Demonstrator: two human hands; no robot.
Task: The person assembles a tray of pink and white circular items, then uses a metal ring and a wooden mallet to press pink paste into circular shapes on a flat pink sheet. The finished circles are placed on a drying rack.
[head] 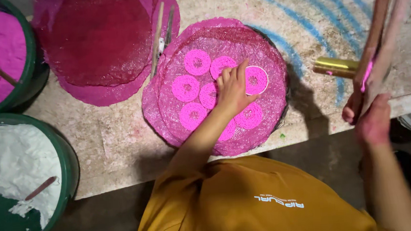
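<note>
Head view: the left hand (pixel 232 89) rests spread and flat, gripping nothing, on pink rings (pixel 197 62) laid around the mesh tray (pixel 272 106) at the bench (pixel 120 140) centre. At three o'clock, the right hand (pixel 372 118) clasps wooden sticks (pixel 378 36). About eight rings lie placed; little room remains.

Mustard-yellow short-sleeved T-shirt (pixel 250 204) worn; small white printed marking seen on fabric, soft creases seen near shoulder. Both forearms bare; no gloves, watch or rings seen. Left hand (pixel 232 90) shown with short nails. Right hand (pixel 370 118) blurred; palm and fingertips stained with pink powder. Sleeve hem seen at left upper arm.
</note>
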